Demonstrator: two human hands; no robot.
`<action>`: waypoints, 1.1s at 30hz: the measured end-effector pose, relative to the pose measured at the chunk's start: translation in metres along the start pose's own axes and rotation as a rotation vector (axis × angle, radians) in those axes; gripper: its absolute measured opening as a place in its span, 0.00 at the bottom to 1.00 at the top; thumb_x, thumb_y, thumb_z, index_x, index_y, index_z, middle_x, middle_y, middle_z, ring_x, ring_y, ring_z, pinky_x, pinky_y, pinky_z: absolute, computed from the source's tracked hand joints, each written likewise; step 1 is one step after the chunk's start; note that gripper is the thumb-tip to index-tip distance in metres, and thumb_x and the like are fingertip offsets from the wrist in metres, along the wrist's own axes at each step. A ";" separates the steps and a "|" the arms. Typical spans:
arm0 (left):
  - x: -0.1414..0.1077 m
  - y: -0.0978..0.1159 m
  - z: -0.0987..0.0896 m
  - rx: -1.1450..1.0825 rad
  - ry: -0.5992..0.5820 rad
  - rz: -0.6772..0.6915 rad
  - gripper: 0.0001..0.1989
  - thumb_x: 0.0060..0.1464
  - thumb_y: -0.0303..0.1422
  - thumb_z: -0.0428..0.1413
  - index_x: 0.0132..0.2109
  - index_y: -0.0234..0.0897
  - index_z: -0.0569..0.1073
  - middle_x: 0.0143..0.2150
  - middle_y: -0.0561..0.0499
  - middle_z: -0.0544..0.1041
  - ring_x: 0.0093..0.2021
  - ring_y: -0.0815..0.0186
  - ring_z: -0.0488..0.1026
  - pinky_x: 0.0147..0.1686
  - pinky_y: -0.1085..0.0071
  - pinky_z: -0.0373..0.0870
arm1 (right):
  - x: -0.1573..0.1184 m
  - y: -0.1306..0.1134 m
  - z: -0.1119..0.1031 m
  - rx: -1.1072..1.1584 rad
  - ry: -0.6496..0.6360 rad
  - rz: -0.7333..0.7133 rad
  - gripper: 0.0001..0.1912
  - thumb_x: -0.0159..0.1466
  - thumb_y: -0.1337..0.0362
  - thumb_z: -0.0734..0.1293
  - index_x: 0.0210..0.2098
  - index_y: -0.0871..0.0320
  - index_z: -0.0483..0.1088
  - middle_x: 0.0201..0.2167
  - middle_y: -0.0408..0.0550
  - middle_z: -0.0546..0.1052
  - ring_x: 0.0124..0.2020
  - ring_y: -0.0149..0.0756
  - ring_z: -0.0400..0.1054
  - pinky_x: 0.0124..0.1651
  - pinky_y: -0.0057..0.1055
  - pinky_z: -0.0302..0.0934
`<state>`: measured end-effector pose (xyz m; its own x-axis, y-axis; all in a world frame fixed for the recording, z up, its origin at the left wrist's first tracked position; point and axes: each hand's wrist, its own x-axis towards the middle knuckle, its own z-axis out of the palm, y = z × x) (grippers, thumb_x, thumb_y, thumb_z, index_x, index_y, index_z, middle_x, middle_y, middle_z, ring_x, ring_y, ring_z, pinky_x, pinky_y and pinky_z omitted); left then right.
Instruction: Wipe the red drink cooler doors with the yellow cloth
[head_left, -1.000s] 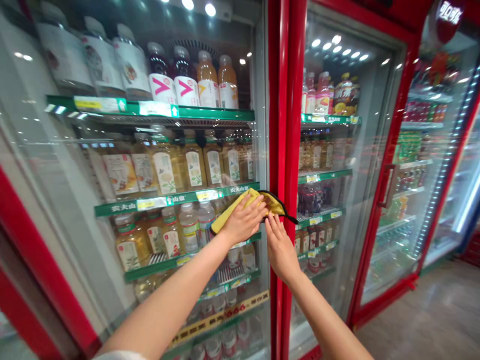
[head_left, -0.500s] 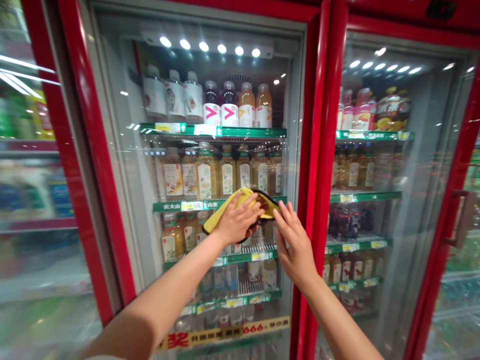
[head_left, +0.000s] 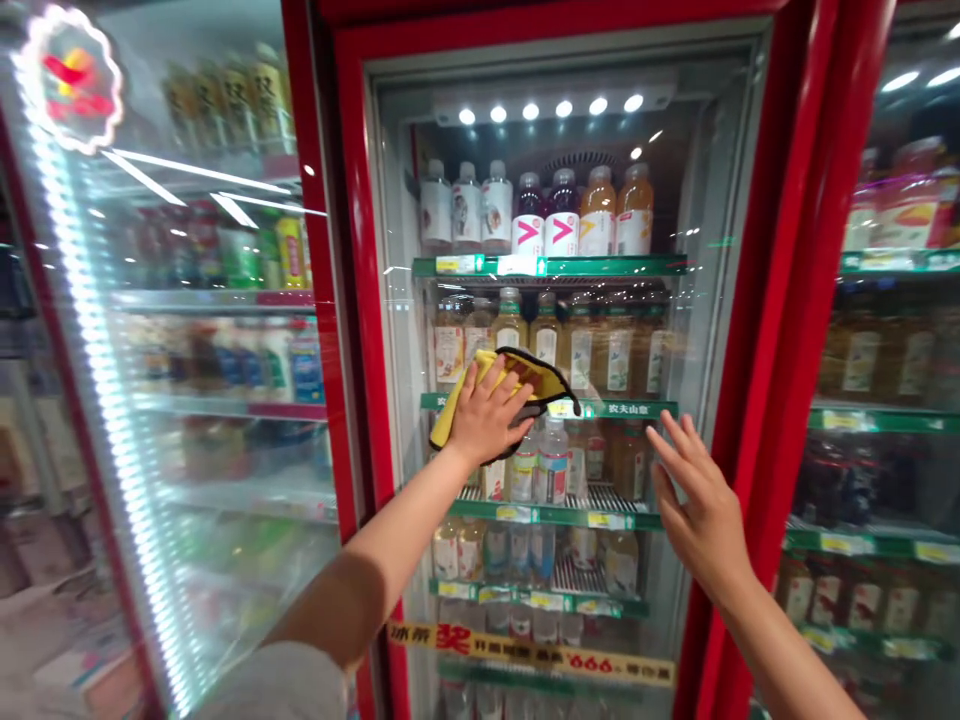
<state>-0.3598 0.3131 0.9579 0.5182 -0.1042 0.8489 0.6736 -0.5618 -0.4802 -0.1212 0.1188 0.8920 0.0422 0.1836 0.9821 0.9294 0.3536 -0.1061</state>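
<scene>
A yellow cloth (head_left: 553, 378) with black edging lies against the glass door (head_left: 705, 330) of a red-framed drinks fridge. My left hand (head_left: 491, 412) is on the cloth, its fingers spread over the fabric and pressing it toward the glass. Part of the cloth sticks out to the right of the fingers. To the right, near the door's right side, my right hand (head_left: 697, 500) is raised with its fingers apart and holds nothing. Bottles (head_left: 581, 215) stand on green-edged shelves behind the glass.
The red door frame (head_left: 360, 300) runs down the left side. Another lit fridge with stocked shelves (head_left: 225, 410) is at the left, with a bright light strip (head_left: 124, 430). More bottles (head_left: 862, 360) show in a fridge at the right. A yellow printed strip (head_left: 525, 655) crosses the door low down.
The view has turned to the left. My left hand and the cloth have moved left across the door, and my right hand is now farther from them.
</scene>
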 end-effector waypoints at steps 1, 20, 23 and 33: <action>0.000 -0.013 -0.003 0.013 0.018 -0.025 0.26 0.59 0.46 0.57 0.62 0.45 0.70 0.64 0.45 0.72 0.74 0.49 0.52 0.72 0.43 0.40 | 0.001 -0.004 0.004 -0.004 0.000 -0.001 0.29 0.70 0.69 0.61 0.67 0.41 0.62 0.69 0.44 0.64 0.72 0.47 0.53 0.69 0.55 0.56; -0.189 -0.053 0.000 -0.180 -0.233 0.183 0.20 0.53 0.39 0.64 0.53 0.60 0.75 0.53 0.59 0.79 0.66 0.62 0.67 0.74 0.53 0.38 | -0.078 -0.032 0.010 -0.135 -0.231 0.177 0.22 0.70 0.67 0.60 0.61 0.53 0.71 0.67 0.54 0.67 0.72 0.49 0.53 0.68 0.58 0.57; -0.145 -0.053 0.008 -0.162 -0.143 0.027 0.25 0.56 0.38 0.61 0.61 0.52 0.71 0.61 0.49 0.74 0.73 0.54 0.55 0.73 0.43 0.35 | -0.079 -0.040 0.020 -0.142 -0.257 0.199 0.22 0.69 0.67 0.59 0.61 0.53 0.71 0.67 0.55 0.67 0.72 0.49 0.53 0.68 0.58 0.58; -0.121 -0.014 0.013 -0.293 -0.147 0.456 0.22 0.56 0.38 0.61 0.58 0.52 0.73 0.57 0.55 0.78 0.68 0.60 0.64 0.75 0.52 0.35 | -0.087 -0.067 0.021 -0.123 -0.291 0.250 0.21 0.70 0.67 0.59 0.59 0.53 0.72 0.67 0.56 0.67 0.72 0.50 0.52 0.67 0.57 0.58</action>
<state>-0.4248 0.3446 0.8591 0.8048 -0.2861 0.5200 0.2005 -0.6936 -0.6919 -0.1945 0.0987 0.8108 0.1835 0.5087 0.8412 0.9412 0.1561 -0.2997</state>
